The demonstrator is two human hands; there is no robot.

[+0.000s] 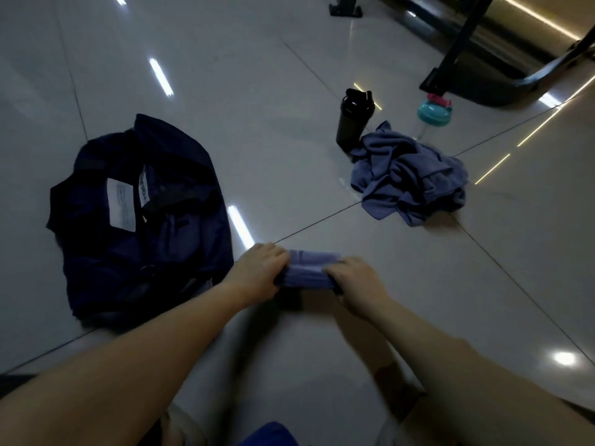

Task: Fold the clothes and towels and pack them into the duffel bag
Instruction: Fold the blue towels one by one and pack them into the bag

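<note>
1. The person sits low on the glossy tiled floor (273,130), both bare forearms stretched forward.
2. A small folded towel (310,268), lilac-blue, lies on the floor between the two hands, near the person and just to the right of the bag.
3. The left hand (262,268) holds the towel's left end, fingers curled down over the edge.
4. The right hand (354,280) grips the right end, fingers bent over the top of the fold; the thumb is hidden underneath.
5. The duffel bag (96,246), navy and slumped, sits on the left, close beside the left hand. Its top gapes open, and a white label (122,204) shows inside.
6. Further off on the right lies a crumpled cloth (409,178), grey-blue, in a loose heap, unfolded.
7. A black shaker bottle (352,120) stands upright at the heap's far left edge, touching or nearly touching it.
8. A teal-lidded bottle (433,112) stands just beyond the heap, to the right of the black one.
9. Dark metal legs (457,49) of some furniture stand at the far right.
</note>
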